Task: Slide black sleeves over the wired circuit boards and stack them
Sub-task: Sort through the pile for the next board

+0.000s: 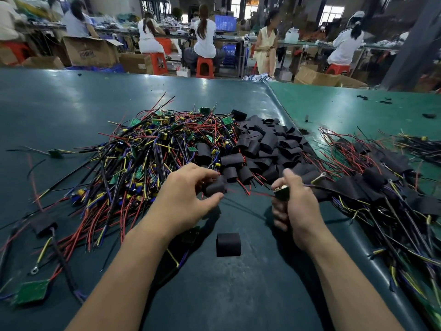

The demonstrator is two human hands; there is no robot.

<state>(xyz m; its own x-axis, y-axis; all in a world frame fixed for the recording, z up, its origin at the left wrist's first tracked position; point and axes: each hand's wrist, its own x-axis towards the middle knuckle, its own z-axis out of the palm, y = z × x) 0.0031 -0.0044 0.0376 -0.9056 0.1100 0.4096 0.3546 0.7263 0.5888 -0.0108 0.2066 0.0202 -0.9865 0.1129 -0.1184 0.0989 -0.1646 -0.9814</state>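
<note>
Between the two hands: thin red wires [241, 190] ran across the gap, from the sleeve toward the board.
Left fingers: the left hand [185, 199] had thumb and fingertips curled round a black sleeve [214, 187], pinching it just above the mat.
Right fingers: the right hand [294, 206] was clenched round a small circuit board [281, 193], whose green edge and a brass-coloured part showed beside the thumb; a wire with a metal ring end [318, 179] stuck out just past the fingers.
Below the hands: one loose sleeve [228, 244] stood alone on the mat, apart from both hands.
Behind the left hand: a big heap of bare boards with wires [152, 151] in red, yellow, black and purple spread over the left of the table.
Behind both hands: a pile of empty sleeves [267, 142] lay touching the heap's right edge.
Right of the right hand: finished boards already in sleeves [372, 182] lay in a loose overlapping row with their wires trailing out.
Table: a dark green mat [59, 103] met a lighter green mat [346, 103] at a raised seam.
Near left corner: a bare green board [32, 291] lay by itself.
Background: people [204, 39] sat on red stools [204, 66] at long benches among cardboard boxes [90, 52].
</note>
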